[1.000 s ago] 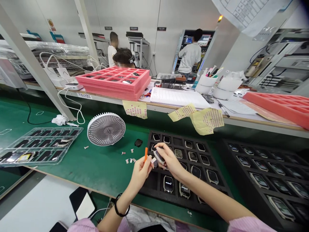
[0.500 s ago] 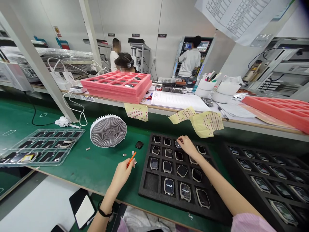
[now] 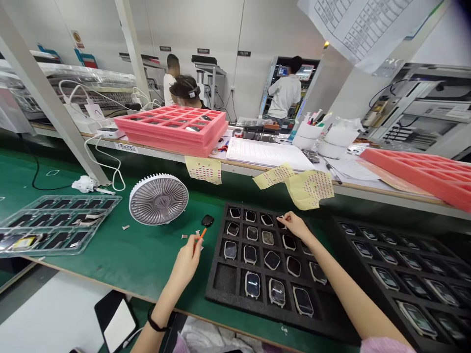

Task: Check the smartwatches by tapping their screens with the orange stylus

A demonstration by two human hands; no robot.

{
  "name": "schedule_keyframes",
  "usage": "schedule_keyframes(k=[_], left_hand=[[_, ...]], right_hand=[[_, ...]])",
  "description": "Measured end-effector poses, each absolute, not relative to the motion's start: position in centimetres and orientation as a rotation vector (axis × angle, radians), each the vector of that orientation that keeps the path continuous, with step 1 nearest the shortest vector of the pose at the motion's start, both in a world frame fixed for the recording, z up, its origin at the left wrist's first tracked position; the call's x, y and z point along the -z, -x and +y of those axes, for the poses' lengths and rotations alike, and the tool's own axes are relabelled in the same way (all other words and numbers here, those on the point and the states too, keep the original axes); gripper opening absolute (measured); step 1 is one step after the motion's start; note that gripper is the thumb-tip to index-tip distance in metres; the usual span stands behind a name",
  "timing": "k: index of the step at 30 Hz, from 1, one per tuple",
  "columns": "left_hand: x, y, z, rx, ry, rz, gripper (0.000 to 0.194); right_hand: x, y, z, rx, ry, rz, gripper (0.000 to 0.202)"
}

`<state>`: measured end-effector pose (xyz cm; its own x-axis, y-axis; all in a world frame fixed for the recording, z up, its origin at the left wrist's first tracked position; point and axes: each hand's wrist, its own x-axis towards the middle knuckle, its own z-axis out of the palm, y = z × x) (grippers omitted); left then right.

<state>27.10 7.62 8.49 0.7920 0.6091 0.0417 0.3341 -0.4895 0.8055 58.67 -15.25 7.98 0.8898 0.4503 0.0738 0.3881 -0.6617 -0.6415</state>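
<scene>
My left hand (image 3: 187,260) is closed around a thin orange tool (image 3: 203,233), held over the green bench near small metal-coloured pieces (image 3: 184,237). A dark rounded watch piece (image 3: 207,220) lies just beyond the tool's tip. My right hand (image 3: 294,226) reaches over the black foam tray (image 3: 224,283), its fingertips pinching a watch (image 3: 281,221) in the back row. Other square watches sit in the compartments around it; two in the front row (image 3: 252,284) have lit screens. The front left compartment holds no watch.
A white fan (image 3: 160,200) stands left of the tray, beyond it a clear plastic tray (image 3: 62,223) of dark parts. Another black tray (image 3: 371,274) with watches lies right. Pink foam trays (image 3: 172,132) and papers (image 3: 268,153) rest on the shelf; people are behind it.
My right hand has moved one compartment to the right along the back row, leaving the watch it touched before. My left hand still holds the orange tool. The whole view has shifted slightly.
</scene>
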Motion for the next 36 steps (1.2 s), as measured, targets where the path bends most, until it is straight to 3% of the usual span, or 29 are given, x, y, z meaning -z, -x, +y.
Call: schedule_keyframes(k=[5,7,10,13,36], left_hand=[[-9.4,-28.5,4.1,-0.354,-1.823,0.328,0.031],[-10.3,-29.3,2.5,-0.279,-1.694,0.215,0.033],[-11.4,-30.3,0.6,-0.230,-1.577,0.173,0.034],[-11.9,-30.7,-0.4,-0.235,-1.538,0.181,0.035],[-12.9,-30.2,-0.3,-0.225,-1.535,0.187,0.039]], right_hand=[[-10.5,-54.0,-13.8,-0.209,2.038,-0.679,0.044],[-12.0,-50.8,-13.0,-0.485,1.592,-0.621,0.048],[-13.7,-46.1,-11.8,-0.798,1.275,-0.536,0.036],[-14.4,-43.3,-10.8,-0.884,1.131,-0.475,0.025],[-14.8,-41.8,-9.9,-0.838,1.105,-0.538,0.023]])
